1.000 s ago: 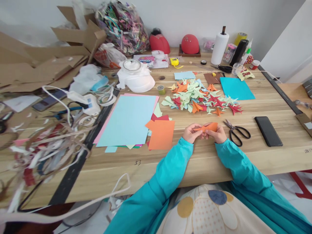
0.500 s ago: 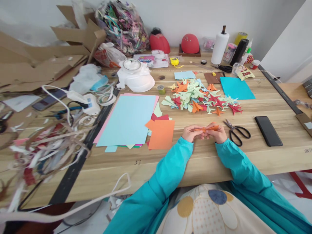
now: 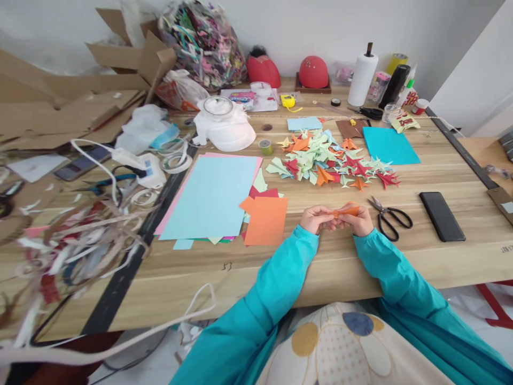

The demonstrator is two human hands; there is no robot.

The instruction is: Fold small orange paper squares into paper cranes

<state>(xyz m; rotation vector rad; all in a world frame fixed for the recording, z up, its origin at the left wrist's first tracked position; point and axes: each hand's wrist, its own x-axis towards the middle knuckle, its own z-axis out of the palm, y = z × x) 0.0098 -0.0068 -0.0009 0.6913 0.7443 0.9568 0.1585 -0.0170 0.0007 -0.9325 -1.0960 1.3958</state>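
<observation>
Both hands meet over the wooden table (image 3: 344, 267) near its front edge. My left hand (image 3: 316, 219) and my right hand (image 3: 360, 220) pinch a small folded orange paper (image 3: 345, 212) between their fingertips. The paper is folded narrow and lies almost flat between the hands. A loose orange sheet (image 3: 265, 220) lies just left of my left hand. Black scissors (image 3: 389, 216) lie right beside my right hand.
A heap of folded paper shapes (image 3: 328, 160) lies beyond the hands. A stack topped by a light blue sheet (image 3: 212, 195) sits to the left, a black phone (image 3: 442, 216) and a teal sheet (image 3: 389, 145) to the right. Cardboard, tape rolls and paper strips crowd the left side.
The orange paper has been folded from a wider flap into a narrow strip. Both hands stay in the same spot, pressed closer together.
</observation>
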